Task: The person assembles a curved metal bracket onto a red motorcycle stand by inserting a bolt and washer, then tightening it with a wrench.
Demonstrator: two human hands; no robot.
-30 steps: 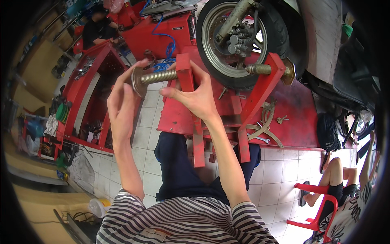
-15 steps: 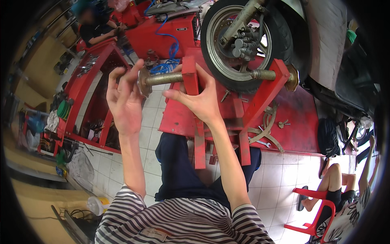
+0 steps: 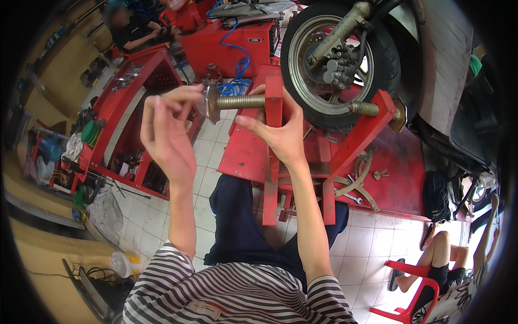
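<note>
Threaded brass-coloured clamp screw (image 3: 240, 101) with round end knob: my left hand (image 3: 164, 135) just let go, fingers loose; right hand (image 3: 280, 132) still grips red steel upright (image 3: 273, 108), wheel (image 3: 340, 65) clamped.

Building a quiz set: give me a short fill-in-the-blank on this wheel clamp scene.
1. The right hand grips the ____-painted upright metal clamp post.
2. The left hand has its fingertips at the round end of the ____ brass-coloured rod.
3. The black-tyred wheel sits on the clamp post's ____ side.

Missing words: red; threaded; right
</note>
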